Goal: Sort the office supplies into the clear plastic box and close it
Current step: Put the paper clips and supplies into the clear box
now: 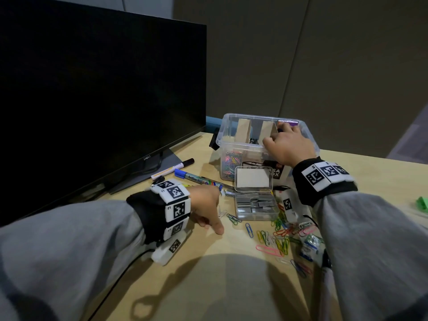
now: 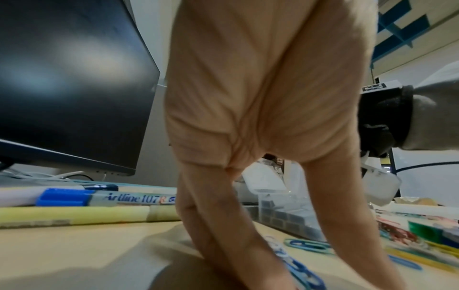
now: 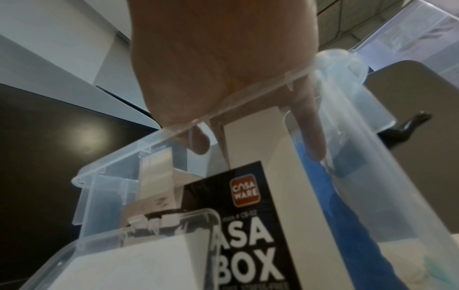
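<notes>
The clear plastic box (image 1: 228,135) stands lidless at the back of the desk, split by cardboard dividers (image 1: 243,130), with coloured clips in its left part. My right hand (image 1: 286,135) reaches over the front rim into the right compartment. In the right wrist view its thumb and fingers (image 3: 310,141) hang straight down, apart, beside a blue object (image 3: 327,200) inside. My left hand (image 1: 215,214) rests on the desk, straight fingers (image 2: 248,245) touching the surface by loose paper clips (image 1: 278,237). Markers (image 1: 192,177) lie behind it.
A small clear case of staples (image 1: 254,206) sits with its lid up in front of the box. A dark monitor (image 1: 92,100) fills the left. A yellow highlighter (image 2: 74,215) and a white marker (image 1: 172,167) lie near its stand. A green item (image 1: 421,202) lies far right.
</notes>
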Demonstrator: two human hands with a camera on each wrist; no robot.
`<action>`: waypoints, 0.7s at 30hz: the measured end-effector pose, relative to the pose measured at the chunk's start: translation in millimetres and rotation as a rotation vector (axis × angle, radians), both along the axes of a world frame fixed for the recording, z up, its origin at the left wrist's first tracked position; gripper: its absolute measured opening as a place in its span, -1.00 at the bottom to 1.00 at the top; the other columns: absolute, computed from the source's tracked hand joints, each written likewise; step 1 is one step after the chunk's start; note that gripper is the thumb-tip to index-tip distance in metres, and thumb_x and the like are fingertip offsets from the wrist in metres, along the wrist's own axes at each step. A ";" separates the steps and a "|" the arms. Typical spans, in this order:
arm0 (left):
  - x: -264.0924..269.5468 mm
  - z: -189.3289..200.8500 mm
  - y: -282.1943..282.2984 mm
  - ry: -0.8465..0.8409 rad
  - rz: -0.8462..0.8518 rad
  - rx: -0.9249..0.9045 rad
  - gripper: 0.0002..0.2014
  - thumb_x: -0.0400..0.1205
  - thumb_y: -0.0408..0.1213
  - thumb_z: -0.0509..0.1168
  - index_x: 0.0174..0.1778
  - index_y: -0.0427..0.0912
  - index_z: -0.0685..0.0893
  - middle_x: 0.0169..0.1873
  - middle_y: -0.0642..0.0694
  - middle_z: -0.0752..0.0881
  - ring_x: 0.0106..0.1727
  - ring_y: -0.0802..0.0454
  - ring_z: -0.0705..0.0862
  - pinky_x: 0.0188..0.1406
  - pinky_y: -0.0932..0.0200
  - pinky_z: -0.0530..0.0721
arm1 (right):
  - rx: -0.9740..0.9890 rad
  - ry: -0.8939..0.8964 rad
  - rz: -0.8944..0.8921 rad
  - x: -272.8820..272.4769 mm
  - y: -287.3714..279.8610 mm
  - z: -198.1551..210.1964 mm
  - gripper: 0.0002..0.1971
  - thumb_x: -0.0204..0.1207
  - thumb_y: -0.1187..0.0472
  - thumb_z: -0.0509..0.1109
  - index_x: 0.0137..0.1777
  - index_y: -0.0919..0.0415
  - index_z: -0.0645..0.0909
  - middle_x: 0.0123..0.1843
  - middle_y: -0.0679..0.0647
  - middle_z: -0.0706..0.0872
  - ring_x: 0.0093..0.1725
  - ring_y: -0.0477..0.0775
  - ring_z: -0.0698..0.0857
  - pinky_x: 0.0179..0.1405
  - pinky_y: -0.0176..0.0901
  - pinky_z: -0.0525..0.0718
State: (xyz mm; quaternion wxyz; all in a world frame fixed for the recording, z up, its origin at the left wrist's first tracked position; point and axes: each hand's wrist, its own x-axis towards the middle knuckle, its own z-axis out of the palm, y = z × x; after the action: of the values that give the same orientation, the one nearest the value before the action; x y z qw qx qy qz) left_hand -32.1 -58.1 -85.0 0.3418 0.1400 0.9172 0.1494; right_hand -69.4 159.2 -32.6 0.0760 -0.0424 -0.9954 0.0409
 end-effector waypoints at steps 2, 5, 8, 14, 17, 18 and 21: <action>0.8 0.7 5.7 0.004 0.003 0.028 -0.50 0.41 -0.07 0.61 0.06 -0.38 0.67 -0.21 -0.25 0.84 -0.36 0.01 0.69 -0.31 0.19 0.68 | 0.001 0.002 0.000 0.0 -0.7 0.2 -0.49 0.68 -0.06 -0.03 0.43 0.10 0.58 0.61 0.13 0.29 0.55 0.21 0.24 0.25 0.15 0.47; 2.4 -0.3 14.1 0.034 0.004 0.030 -0.49 0.44 0.03 0.57 -0.03 -0.31 0.58 -0.28 -0.23 0.83 -0.40 -0.01 0.69 -0.27 0.12 0.73 | 0.002 0.002 -0.001 -0.4 -0.2 -0.4 -0.49 0.68 -0.07 -0.03 0.44 0.10 0.58 0.61 0.13 0.29 0.54 0.21 0.25 0.26 0.16 0.47; 4.6 -0.6 21.5 0.072 0.002 0.033 -0.41 0.42 0.04 0.58 0.09 -0.19 0.40 -0.26 -0.19 0.78 -0.42 -0.03 0.69 -0.25 0.05 0.77 | 0.000 0.001 0.000 -0.3 0.4 -1.2 -0.49 0.68 -0.08 -0.03 0.45 0.10 0.57 0.62 0.13 0.28 0.55 0.21 0.24 0.30 0.18 0.46; 9.7 3.5 32.3 0.192 -0.138 -0.042 -0.45 0.57 0.05 0.45 0.32 -0.16 0.43 -0.04 -0.10 0.68 -0.43 0.06 0.60 -0.37 0.16 0.60 | -0.004 0.004 0.004 -0.9 0.7 -0.7 -0.48 0.67 -0.08 -0.03 0.46 0.08 0.56 0.62 0.12 0.28 0.56 0.20 0.23 0.32 0.19 0.45; 12.4 4.5 37.5 0.268 -0.208 -0.104 -0.56 0.63 0.02 0.38 0.31 -0.14 0.49 0.17 -0.14 0.61 -0.11 -0.02 0.62 -0.09 0.10 0.60 | -0.008 0.018 0.002 -0.4 0.5 -1.4 -0.48 0.67 -0.07 -0.03 0.45 0.09 0.57 0.60 0.12 0.30 0.55 0.20 0.24 0.30 0.17 0.45; 12.3 4.2 38.7 0.277 -0.227 -0.108 -0.60 0.64 -0.01 0.36 0.29 -0.15 0.51 0.17 -0.14 0.63 0.02 -0.06 0.64 -0.01 0.08 0.60 | -0.010 0.022 0.003 -0.3 0.4 -1.5 -0.48 0.67 -0.07 -0.03 0.43 0.09 0.58 0.60 0.12 0.31 0.55 0.20 0.25 0.28 0.17 0.46; 10.1 2.2 38.7 0.246 -0.250 -0.057 -0.81 0.66 -0.17 0.37 0.12 -0.14 0.58 0.02 -0.11 0.68 -0.02 -0.05 0.65 -0.08 0.12 0.61 | -0.009 0.021 0.004 -0.1 0.4 -1.1 -0.48 0.67 -0.07 -0.03 0.42 0.10 0.60 0.59 0.13 0.31 0.54 0.20 0.26 0.27 0.16 0.47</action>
State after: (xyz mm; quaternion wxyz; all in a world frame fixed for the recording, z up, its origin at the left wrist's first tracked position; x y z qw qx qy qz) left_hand -22.0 -19.4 -82.8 0.2468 0.2604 0.9314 0.0615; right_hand -69.5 159.6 -33.7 0.0860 -0.0402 -0.9944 0.0460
